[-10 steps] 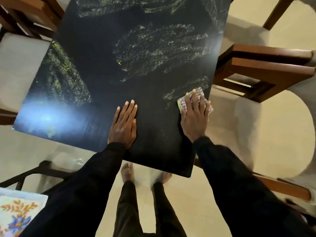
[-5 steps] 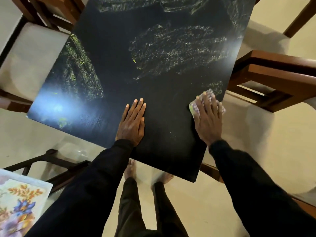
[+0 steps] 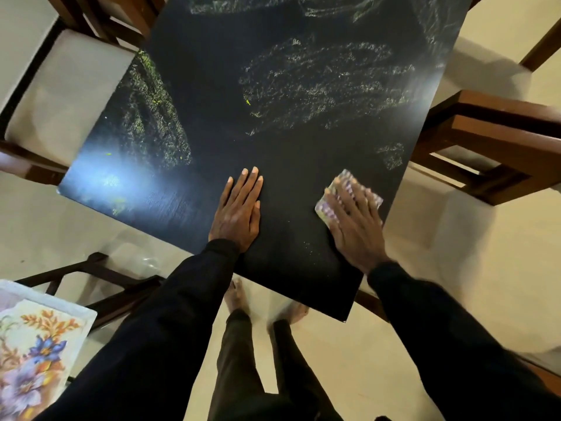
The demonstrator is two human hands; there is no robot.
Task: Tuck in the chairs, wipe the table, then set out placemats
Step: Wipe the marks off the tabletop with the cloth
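Observation:
A black table (image 3: 291,141) fills the middle of the view, streaked with pale wet wipe marks. My right hand (image 3: 353,221) presses flat on a small checked cloth (image 3: 344,185) near the table's right edge, fingers straight. My left hand (image 3: 239,208) rests flat on the tabletop near the front edge, holding nothing. A floral placemat (image 3: 33,357) lies at the lower left, off the table. Cushioned wooden chairs stand at the left (image 3: 60,92) and at the right (image 3: 498,147).
A dark metal frame (image 3: 100,275) sits low at the left beside the placemat. My legs and bare feet (image 3: 239,296) stand on the pale tiled floor at the table's near corner. Another chair seat (image 3: 464,235) shows under the right edge.
My right hand has slid the cloth toward me along the right edge, leaving a wet patch behind it. My left hand has stayed flat on the table.

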